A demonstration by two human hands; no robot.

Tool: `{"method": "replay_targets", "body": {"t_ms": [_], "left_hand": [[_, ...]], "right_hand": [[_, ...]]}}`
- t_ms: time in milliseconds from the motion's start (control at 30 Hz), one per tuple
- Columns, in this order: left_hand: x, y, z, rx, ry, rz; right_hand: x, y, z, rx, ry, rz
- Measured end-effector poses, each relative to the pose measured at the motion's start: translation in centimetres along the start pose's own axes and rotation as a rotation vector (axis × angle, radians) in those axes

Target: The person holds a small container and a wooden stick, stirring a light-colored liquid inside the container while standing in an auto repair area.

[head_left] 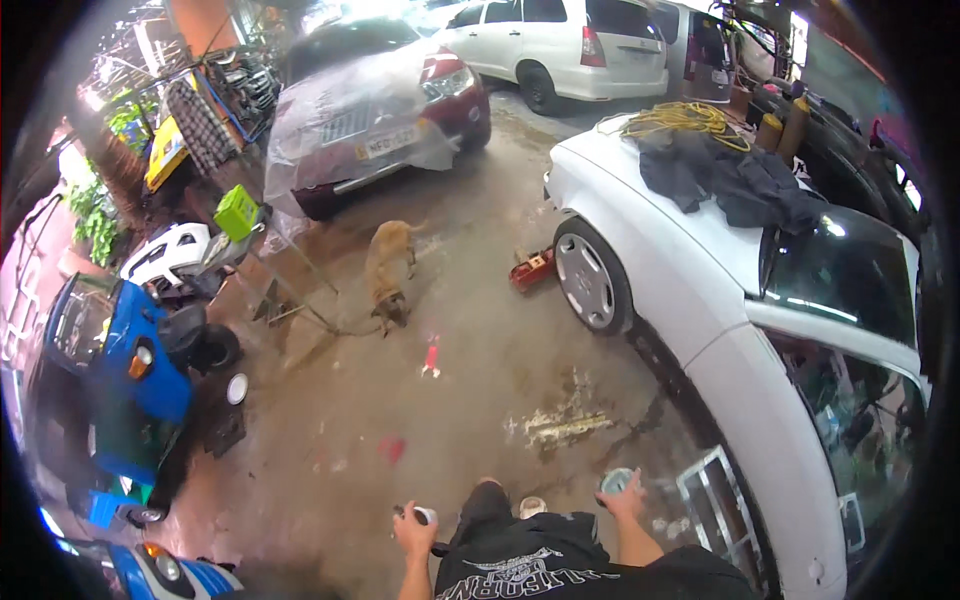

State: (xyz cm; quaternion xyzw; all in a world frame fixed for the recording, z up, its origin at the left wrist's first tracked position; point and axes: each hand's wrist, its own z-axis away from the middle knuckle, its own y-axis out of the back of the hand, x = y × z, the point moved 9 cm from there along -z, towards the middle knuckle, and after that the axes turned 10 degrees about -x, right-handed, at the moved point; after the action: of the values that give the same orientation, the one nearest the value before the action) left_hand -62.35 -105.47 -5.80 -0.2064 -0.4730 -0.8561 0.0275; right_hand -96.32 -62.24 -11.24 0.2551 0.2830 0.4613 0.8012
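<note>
At the bottom, my left hand is closed around a small white-and-dark object, too small to make out exactly. My right hand grips a round grey-green container, held out to the right of my dark shorts. A small pale round thing shows near my foot between the two hands.
A brown dog stands ahead. At right are a white car, a red floor jack and a metal frame. A plastic-covered maroon car and white van stand behind. Blue three-wheelers and a stand line the left.
</note>
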Motion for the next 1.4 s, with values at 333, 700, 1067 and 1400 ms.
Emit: {"method": "replay_targets", "body": {"t_ms": [333,700,1067,1400], "left_hand": [[19.0,8.8,-30.2,0.006,0.088,0.012],[57.9,16.0,-62.2,-0.087,-0.28,-0.023],[84.1,19.8,-86.5,-0.163,-0.317,-0.173],[112.0,16.6,-110.8,-0.186,-0.324,-0.177]], "right_hand": [[-33.8,3.5,-17.6,0.27,0.135,0.009],[-55.7,5.9,-29.4,0.113,-0.272,0.03],[-95.1,14.8,-50.1,0.04,-0.098,0.093],[-134.9,31.9,-70.0,0.142,0.302,-0.113]]}}
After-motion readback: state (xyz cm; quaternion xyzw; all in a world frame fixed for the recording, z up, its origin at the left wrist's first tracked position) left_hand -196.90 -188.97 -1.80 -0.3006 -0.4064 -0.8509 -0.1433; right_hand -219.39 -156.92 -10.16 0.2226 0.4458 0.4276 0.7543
